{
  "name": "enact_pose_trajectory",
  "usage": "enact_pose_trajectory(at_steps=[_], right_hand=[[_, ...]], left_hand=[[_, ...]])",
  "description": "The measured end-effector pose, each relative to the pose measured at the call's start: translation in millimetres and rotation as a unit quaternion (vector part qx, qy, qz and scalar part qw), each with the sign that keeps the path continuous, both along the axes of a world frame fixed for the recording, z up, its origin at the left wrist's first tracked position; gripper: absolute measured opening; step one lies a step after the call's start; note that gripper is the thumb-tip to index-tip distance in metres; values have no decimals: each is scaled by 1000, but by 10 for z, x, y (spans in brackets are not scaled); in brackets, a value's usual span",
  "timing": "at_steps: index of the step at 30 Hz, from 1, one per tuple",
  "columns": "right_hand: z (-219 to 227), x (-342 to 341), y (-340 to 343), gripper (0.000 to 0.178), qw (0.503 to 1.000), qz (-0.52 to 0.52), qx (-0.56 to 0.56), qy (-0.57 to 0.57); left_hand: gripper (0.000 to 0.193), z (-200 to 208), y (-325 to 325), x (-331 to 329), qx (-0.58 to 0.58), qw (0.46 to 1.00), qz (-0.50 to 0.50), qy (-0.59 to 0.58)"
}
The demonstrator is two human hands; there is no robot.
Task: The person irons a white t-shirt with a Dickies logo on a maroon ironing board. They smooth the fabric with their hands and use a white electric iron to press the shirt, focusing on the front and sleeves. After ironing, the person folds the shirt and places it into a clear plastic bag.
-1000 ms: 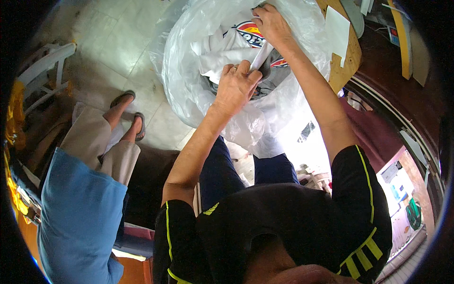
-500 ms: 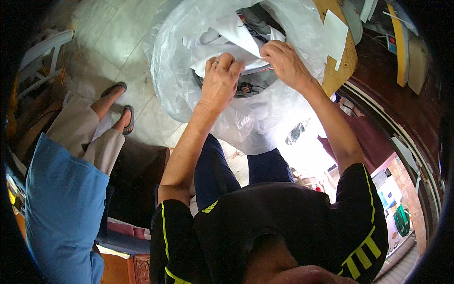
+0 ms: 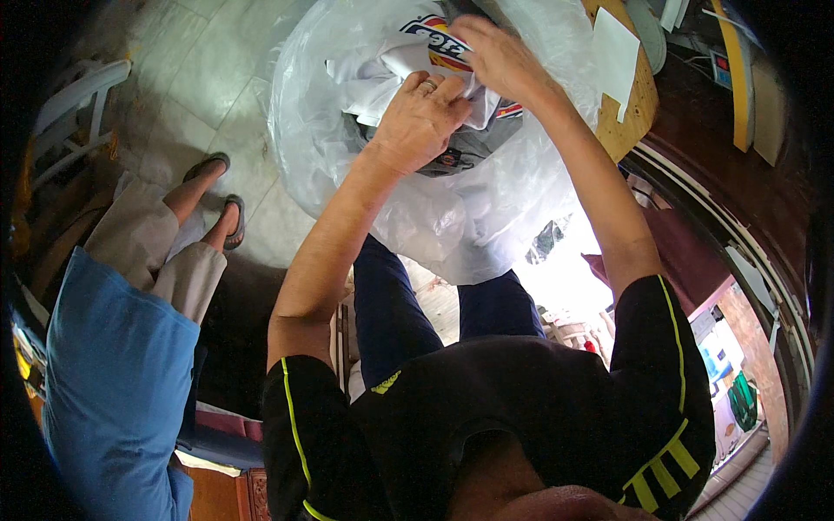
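A big translucent plastic bag [image 3: 321, 165] stands open in front of me with clothes inside. On top lies a crumpled white garment [image 3: 369, 82] bearing a dark blue, red and yellow printed band. My left hand [image 3: 417, 122] is closed, its fingers pinching the white cloth; a ring shows on one finger. At the far side of the bag's mouth, my right hand [image 3: 504, 65] reaches over the printed band, fingers stretched out and slightly blurred. Under the white garment, dark grey clothing [image 3: 469, 152] shows.
To my left sits another person in a blue top [image 3: 122, 365], light trousers and dark sandals [image 3: 233, 221]. A white chair [image 3: 87, 104] stands at the far left. Right of the bag is a wooden board [image 3: 641, 104] with a white sheet [image 3: 617, 61] on it.
My right hand has moved away from me and slightly left, its fingers now apart. My left hand has shifted right. The white cloth has turned, so its printed band now shows.
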State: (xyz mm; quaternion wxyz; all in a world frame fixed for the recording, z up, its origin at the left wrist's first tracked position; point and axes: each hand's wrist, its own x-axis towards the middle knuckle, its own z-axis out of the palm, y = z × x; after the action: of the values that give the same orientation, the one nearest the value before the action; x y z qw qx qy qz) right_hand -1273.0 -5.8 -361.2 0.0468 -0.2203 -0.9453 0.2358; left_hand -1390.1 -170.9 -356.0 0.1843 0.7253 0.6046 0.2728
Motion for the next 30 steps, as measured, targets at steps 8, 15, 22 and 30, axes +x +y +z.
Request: enact_pose_trajectory(at_steps=[8, 15, 22, 30], right_hand=[[-199, -10, 219, 36, 999, -25, -13, 46], [-295, -230, 255, 45, 991, -88, 67, -76], [-300, -236, 230, 53, 993, -64, 90, 35], [-419, -550, 408, 44, 956, 37, 210, -202]], left_hand=[[23, -114, -131, 129, 17, 996, 86, -18], [20, -85, -91, 164, -1, 997, 80, -19], [11, -137, -71, 161, 45, 992, 117, -17], [13, -76, -66, 172, 35, 993, 110, -23]])
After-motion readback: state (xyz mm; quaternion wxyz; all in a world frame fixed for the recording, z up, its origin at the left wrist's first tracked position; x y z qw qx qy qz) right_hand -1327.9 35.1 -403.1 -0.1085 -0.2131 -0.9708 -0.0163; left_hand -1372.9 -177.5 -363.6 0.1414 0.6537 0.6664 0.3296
